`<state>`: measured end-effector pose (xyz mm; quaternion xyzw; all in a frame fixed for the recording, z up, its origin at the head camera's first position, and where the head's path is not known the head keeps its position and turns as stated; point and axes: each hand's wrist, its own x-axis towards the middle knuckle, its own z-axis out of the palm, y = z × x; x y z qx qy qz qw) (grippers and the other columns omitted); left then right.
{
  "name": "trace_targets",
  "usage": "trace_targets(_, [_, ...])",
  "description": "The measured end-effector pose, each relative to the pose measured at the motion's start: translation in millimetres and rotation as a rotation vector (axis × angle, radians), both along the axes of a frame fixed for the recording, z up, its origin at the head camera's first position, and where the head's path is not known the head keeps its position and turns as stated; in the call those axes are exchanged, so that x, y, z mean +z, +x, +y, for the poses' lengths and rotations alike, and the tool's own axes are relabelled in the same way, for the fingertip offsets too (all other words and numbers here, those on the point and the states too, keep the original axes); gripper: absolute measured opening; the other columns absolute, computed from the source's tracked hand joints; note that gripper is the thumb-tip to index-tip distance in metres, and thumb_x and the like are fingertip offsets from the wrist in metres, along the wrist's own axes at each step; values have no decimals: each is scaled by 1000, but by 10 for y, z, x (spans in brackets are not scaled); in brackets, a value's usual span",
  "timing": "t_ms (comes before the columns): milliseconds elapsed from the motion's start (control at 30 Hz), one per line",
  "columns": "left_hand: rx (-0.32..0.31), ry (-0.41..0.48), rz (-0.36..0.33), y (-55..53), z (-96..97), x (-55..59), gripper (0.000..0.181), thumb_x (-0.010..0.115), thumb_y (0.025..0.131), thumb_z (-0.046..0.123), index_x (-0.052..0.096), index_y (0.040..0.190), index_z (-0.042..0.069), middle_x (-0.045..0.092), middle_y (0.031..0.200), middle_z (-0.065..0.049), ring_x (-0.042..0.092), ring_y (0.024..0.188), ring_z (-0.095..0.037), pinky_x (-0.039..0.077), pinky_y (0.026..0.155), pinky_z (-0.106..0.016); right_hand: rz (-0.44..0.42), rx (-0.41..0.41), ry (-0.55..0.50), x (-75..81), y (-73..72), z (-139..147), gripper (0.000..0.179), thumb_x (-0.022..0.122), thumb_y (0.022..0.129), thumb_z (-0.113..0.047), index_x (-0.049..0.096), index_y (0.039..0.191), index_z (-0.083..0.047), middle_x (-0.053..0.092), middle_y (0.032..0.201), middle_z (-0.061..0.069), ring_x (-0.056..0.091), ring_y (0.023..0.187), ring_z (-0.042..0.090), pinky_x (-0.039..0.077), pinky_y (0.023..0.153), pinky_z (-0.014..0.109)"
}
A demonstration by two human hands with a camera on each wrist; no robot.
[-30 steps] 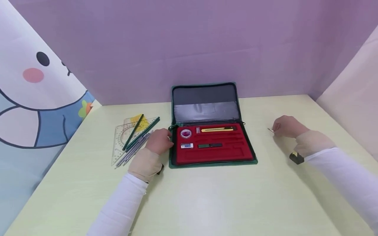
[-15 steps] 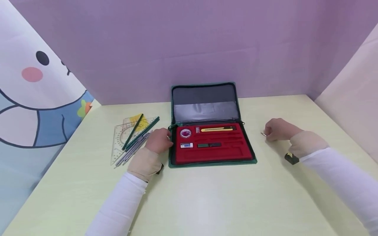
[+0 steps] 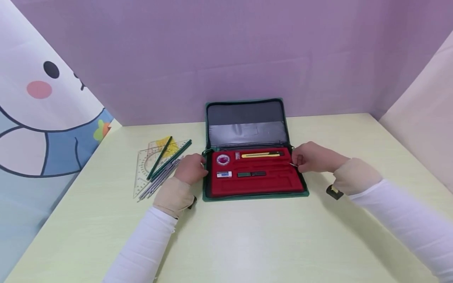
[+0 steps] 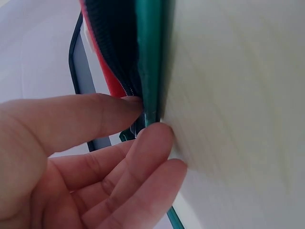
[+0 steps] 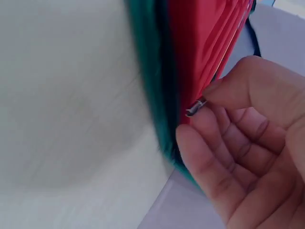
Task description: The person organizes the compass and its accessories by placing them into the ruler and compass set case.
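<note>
A pale table [image 3: 255,236] carries an open green case [image 3: 244,167] towards its far side; left of the case, clear rulers [image 3: 141,182], green sticks [image 3: 171,160] and silver tools [image 3: 159,182] overlap.

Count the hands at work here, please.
2. The left hand pinches the left edge of the open case; the right hand holds a small metal piece at the red tray's right end. No others show.

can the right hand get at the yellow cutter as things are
Probably yes: the right hand is at the right side of the case, near the yellow cutter, which lies uncovered. The hand pinches a small metal piece, though, so it would likely need to put that down first.
</note>
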<state>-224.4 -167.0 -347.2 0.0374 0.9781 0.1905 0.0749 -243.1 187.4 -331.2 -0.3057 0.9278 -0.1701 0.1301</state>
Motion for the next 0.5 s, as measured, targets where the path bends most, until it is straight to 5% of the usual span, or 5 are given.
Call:
trace_targets(200, [1,0,-3,0,7,0,31,67,83,12,64,110,-4,68,98,-16,62,84,-26,52,77,-38,-49,83,60,33,55,-231,15,65,76,5,60,79,-9,54,69,-4,48,61,11,46,60,26])
trace_targets(500, [0,-2,0,-4,7,-1,30,68,83,12,64,109,-4,68,97,-16,62,83,-26,52,76,-37,-8,243,132,23,26,-395,17,63,77,8,59,78,-9,51,67,-6,46,62,8,43,58,22])
